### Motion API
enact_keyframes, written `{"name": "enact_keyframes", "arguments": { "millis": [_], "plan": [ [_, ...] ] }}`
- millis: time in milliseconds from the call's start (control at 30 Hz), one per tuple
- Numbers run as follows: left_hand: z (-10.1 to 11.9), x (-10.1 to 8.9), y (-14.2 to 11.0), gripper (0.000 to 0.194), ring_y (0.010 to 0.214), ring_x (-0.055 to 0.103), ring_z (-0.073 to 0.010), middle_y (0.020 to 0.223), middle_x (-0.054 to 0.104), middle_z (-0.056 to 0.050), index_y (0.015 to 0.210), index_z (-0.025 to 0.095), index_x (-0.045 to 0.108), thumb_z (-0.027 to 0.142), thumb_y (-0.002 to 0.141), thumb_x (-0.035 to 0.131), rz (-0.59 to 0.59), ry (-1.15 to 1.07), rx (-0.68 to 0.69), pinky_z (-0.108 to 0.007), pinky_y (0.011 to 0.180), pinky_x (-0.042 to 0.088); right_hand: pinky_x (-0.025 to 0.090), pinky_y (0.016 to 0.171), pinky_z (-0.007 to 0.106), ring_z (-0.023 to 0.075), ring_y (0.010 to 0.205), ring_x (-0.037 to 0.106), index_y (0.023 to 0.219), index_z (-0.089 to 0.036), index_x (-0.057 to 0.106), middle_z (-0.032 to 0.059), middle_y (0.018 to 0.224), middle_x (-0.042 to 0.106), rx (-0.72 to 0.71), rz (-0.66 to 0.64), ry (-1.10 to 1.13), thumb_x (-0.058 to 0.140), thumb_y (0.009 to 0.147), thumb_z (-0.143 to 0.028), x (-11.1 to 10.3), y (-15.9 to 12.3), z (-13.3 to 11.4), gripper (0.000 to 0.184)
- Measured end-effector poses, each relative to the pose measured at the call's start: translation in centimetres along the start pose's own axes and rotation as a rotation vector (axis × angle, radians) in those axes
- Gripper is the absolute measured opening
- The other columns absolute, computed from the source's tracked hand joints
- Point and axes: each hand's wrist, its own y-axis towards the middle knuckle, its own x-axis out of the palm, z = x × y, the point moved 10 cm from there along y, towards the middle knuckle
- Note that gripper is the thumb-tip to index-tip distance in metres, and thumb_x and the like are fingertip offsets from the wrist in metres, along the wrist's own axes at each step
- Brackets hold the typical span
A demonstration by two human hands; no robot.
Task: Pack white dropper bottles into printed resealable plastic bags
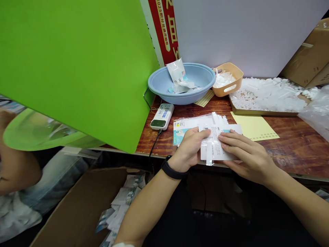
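A white printed card in a clear plastic bag [216, 151] is held between my two hands, just over the front edge of the table. My left hand [189, 147], with a black band at its wrist, is closed on the left side of it, thumb on top. My right hand [248, 152] grips its right side, fingers across the print and thumb underneath. A narrow clear flap of the bag hangs at the lower edge. Behind my hands, more clear bags with blue and white printed cards [178, 132] lie on the wooden table, partly covered.
A blue basin [159, 92] holds several packets. Beside it stand an orange basket [238, 80] and a cardboard tray [264, 112] of small white pieces. A white power bank [162, 115] has a cable. A green panel [84, 68] rises left; beyond sits another person [17, 164]. Below, a carton [77, 202] contains packets.
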Motion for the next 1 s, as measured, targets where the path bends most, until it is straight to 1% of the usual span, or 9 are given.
{"name": "enact_keyframes", "arguments": {
  "millis": [67,133,233,300,400,500,633,867,1000],
  "plan": [
    [0.1,0.0,0.0,0.010,0.050,0.061,-0.0129,0.065,0.069,-0.004,0.080,0.010,0.068,0.009,0.076,0.058,-0.012,0.000,0.017,-0.028,0.062,0.054,0.052,0.098,0.052,0.0316,0.114,0.062,0.107,-0.012,0.057,0.0212,0.113,0.068,0.034,0.025,0.003,0.069,0.080,-0.015,-0.2,0.2,0.1,0.029],
    [0.1,0.1,0.0,0.009,0.054,0.062,-0.0139,0.067,0.070,-0.004,0.081,0.011,0.068,0.010,0.074,0.062,-0.037,-0.007,0.034,-0.029,0.064,0.054,0.055,0.093,0.050,0.0309,0.109,0.063,0.114,-0.012,0.054,0.0209,0.113,0.066,0.091,0.029,-0.010,0.068,0.081,-0.018,-0.4,0.4,0.4,0.037],
    [0.0,0.4,-0.1,0.016,0.058,0.064,-0.0153,0.069,0.070,-0.004,0.083,0.012,0.067,0.011,0.067,0.069,-0.087,-0.007,0.027,-0.029,0.063,0.053,0.054,0.087,0.052,0.0334,0.108,0.060,0.136,-0.011,0.042,0.0213,0.118,0.061,0.129,-0.058,-0.072,0.064,0.082,-0.020,0.3,0.8,0.6,0.059],
    [-0.1,0.5,-0.1,0.019,0.058,0.063,-0.0146,0.070,0.070,-0.004,0.082,0.011,0.067,0.010,0.063,0.071,-0.108,-0.001,0.019,-0.028,0.063,0.051,0.051,0.087,0.054,0.0343,0.108,0.058,0.141,-0.016,0.040,0.0192,0.122,0.059,0.109,-0.117,-0.096,0.061,0.082,-0.020,0.9,0.9,0.4,0.063],
    [0.0,0.3,-0.1,0.020,0.060,0.065,-0.0150,0.071,0.071,-0.005,0.083,0.011,0.067,0.009,0.063,0.070,-0.112,-0.002,0.028,-0.028,0.065,0.051,0.051,0.087,0.054,0.0332,0.107,0.057,0.134,-0.019,0.048,0.0169,0.120,0.060,0.072,-0.121,-0.065,0.062,0.082,-0.018,1.0,0.9,0.2,0.054],
    [0.2,-0.1,-0.1,0.018,0.066,0.067,-0.0171,0.074,0.072,-0.005,0.083,0.011,0.068,0.008,0.065,0.068,-0.103,-0.007,0.044,-0.028,0.067,0.051,0.052,0.088,0.052,0.0319,0.108,0.057,0.126,-0.016,0.054,0.0167,0.115,0.063,0.044,-0.068,-0.004,0.064,0.081,-0.012,0.7,0.9,0.0,0.046],
    [0.4,-0.4,-0.2,0.018,0.067,0.068,-0.0181,0.077,0.073,-0.006,0.085,0.011,0.069,0.008,0.067,0.066,-0.080,-0.024,0.052,-0.030,0.069,0.052,0.055,0.088,0.050,0.0297,0.110,0.059,0.118,-0.018,0.057,0.0148,0.113,0.066,0.048,-0.024,0.053,0.065,0.081,-0.009,0.4,0.9,0.1,0.039],
    [0.4,-0.4,-0.2,0.017,0.073,0.070,-0.0218,0.079,0.074,-0.008,0.087,0.010,0.070,0.008,0.071,0.064,-0.051,-0.054,0.038,-0.037,0.079,0.055,0.059,0.087,0.050,0.0286,0.107,0.065,0.108,-0.020,0.062,0.0115,0.109,0.072,0.021,0.020,0.055,0.067,0.081,-0.010,0.1,1.0,0.0,0.029],
    [0.5,-0.5,-0.2,0.015,0.080,0.071,-0.0238,0.080,0.074,-0.009,0.087,0.010,0.069,0.009,0.075,0.060,-0.032,-0.073,0.028,-0.039,0.082,0.055,0.059,0.090,0.049,0.0269,0.102,0.068,0.105,-0.017,0.064,0.0110,0.105,0.074,-0.006,0.060,0.037,0.069,0.079,-0.006,-0.2,0.9,-0.3,0.029]
  ]
}}
